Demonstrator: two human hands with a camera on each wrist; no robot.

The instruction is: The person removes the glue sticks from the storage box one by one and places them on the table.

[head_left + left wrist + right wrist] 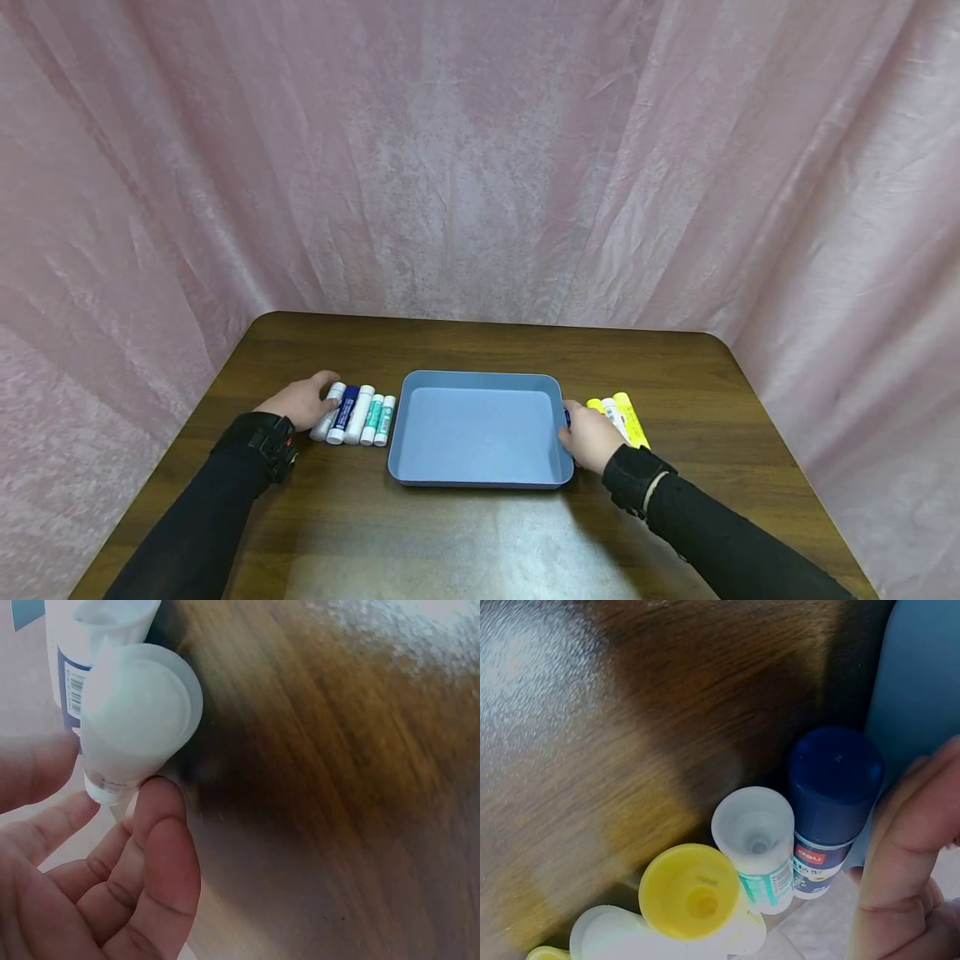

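Left of the tray lies a row of several glue sticks. My left hand (300, 402) pinches the outermost one, a white glue stick (139, 705), thumb on one side and fingers curled on the other. A blue-labelled glue stick (347, 408) lies right beside it. At the tray's right wall, my right hand (592, 437) has its thumb and fingers about a dark blue-capped glue stick (832, 780); part of the grip is hidden. Next to that stick are a white-and-green glue stick (756, 840) and a yellow glue stick (682, 889).
A shallow blue-grey tray (480, 480) sits mid-table between the two rows. Further right are a white glue stick (615, 414) and another yellow glue stick (631, 419). A pink curtain (480, 167) hangs behind the wooden table (450, 550).
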